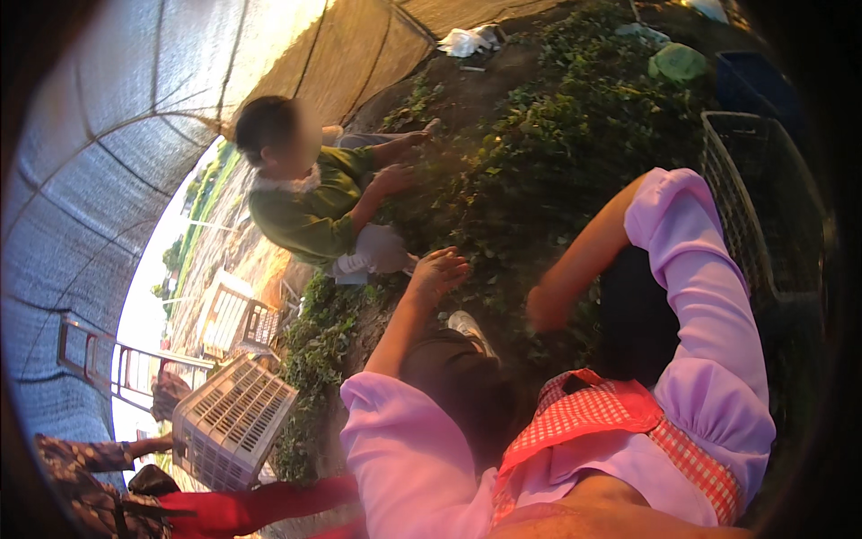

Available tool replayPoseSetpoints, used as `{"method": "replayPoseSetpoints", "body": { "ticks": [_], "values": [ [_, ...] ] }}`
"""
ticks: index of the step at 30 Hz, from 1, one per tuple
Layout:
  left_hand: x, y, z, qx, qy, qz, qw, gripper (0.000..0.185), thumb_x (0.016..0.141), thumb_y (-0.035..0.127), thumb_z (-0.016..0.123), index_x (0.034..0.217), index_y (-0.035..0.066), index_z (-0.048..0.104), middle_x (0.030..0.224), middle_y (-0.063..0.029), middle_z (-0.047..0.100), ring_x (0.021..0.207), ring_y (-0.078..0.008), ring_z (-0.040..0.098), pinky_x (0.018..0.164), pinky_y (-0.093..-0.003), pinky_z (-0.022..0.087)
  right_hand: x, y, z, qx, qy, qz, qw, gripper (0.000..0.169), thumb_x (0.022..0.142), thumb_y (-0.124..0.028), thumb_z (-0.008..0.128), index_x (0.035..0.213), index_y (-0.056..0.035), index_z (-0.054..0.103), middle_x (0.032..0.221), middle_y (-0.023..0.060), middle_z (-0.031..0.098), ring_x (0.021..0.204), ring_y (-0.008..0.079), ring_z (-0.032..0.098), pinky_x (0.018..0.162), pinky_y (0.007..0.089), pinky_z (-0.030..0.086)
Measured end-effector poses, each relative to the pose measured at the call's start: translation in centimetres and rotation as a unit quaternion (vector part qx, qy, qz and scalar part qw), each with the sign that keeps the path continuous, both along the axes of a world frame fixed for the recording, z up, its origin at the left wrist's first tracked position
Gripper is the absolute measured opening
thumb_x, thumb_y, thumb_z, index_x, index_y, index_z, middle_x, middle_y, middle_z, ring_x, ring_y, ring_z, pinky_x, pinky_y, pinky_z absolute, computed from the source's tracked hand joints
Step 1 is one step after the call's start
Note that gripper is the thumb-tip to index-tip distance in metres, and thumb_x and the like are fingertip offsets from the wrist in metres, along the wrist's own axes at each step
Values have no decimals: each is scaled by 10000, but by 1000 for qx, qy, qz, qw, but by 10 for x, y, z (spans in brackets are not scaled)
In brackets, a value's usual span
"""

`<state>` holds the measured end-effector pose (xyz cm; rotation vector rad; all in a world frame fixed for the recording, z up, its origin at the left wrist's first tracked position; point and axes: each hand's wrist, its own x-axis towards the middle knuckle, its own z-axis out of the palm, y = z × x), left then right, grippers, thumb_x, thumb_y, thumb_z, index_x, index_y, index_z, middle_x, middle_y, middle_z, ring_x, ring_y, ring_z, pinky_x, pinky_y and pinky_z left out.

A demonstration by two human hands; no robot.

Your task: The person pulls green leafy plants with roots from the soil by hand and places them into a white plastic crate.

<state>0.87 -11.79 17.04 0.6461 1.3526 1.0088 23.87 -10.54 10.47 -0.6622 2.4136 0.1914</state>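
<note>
My left hand [439,273] is raised over the edge of a pile of leafy green plants [525,168], its fingers apart and nothing seen in them. To its right, my right hand [549,306] hangs lower over the plants, blurred by motion; its fingers and anything in them cannot be made out. Both forearms are bare below rolled lilac sleeves. Below my left hand lies a light shoe [469,330] at the end of a dark trouser leg.
A person in a green top [303,215] sits across the pile, both hands at the plants. At lower left another person [87,471] holds a plastic crate [236,421]. An open mesh crate [741,195] stands at right. Netting [87,188] encloses the left side.
</note>
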Motion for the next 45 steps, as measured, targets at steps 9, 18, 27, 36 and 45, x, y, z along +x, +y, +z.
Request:
{"method": "replayPoseSetpoints", "body": {
  "ticks": [9,18,27,36,45],
  "values": [
    [16,14,-1,6,12,-40,999,393,888,144,539,1257,38,455,1129,-180,566,1012,-291,574,866,-430,484,8,38,1,-85,34,-234,968,210,713,-245,643,834,-76,673,916,142,651,901,277,616,747,417,503],
    [30,4,-42,-54,72,-134,987,465,903,284,509,1309,78,415,1299,-184,442,1198,-305,436,986,-462,372,130,128,107,-98,454,-506,727,213,684,-204,595,804,-43,667,856,136,648,823,303,601,714,407,488],
    [-34,67,-122,-44,13,-251,967,477,873,204,570,1298,53,416,1274,-188,462,1108,-307,504,925,-446,443,312,-34,-108,-157,498,-767,373,147,628,-113,521,722,-11,571,730,192,585,676,356,569,579,470,420],
    [-16,38,-95,-74,66,-220,970,401,903,258,516,1249,66,448,1178,-182,533,1056,-315,536,910,-488,434,332,-120,-84,45,539,-741,398,211,659,-104,607,862,-48,593,1015,129,586,919,317,565,745,430,462],
    [47,54,-86,-87,42,-267,959,357,908,285,507,1204,87,487,1103,-137,579,1035,-285,547,905,-461,438,428,-121,28,316,660,-634,249,270,812,-242,627,979,-30,633,1129,86,584,1132,234,504,1020,475,325]
  ]
}}
